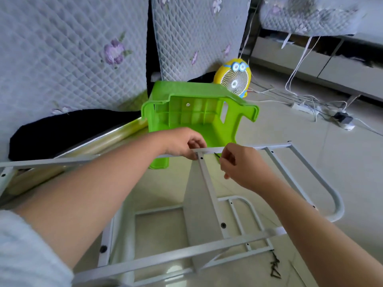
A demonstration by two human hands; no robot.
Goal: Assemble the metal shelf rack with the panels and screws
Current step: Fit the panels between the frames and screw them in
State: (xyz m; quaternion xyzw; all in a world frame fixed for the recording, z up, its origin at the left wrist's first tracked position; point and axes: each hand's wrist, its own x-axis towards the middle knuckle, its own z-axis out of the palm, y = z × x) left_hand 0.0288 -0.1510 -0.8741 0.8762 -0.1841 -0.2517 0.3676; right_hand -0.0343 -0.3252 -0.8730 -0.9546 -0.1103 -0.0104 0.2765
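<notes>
A white metal rack frame stands partly built in front of me, with a long top rail running left to right and a crossbar going down from it. My left hand grips the top rail just left of the joint with the crossbar. My right hand pinches a small dark screw at the rail, right of that joint. A flat white panel hangs below the joint. Several dark screws lie on the floor at the lower right.
A green plastic stool lies on its side just behind the rail. A yellow cartoon fan stands behind it. Quilted floral mattresses lean at the back left. Cables and a power strip cross the tiled floor at the right.
</notes>
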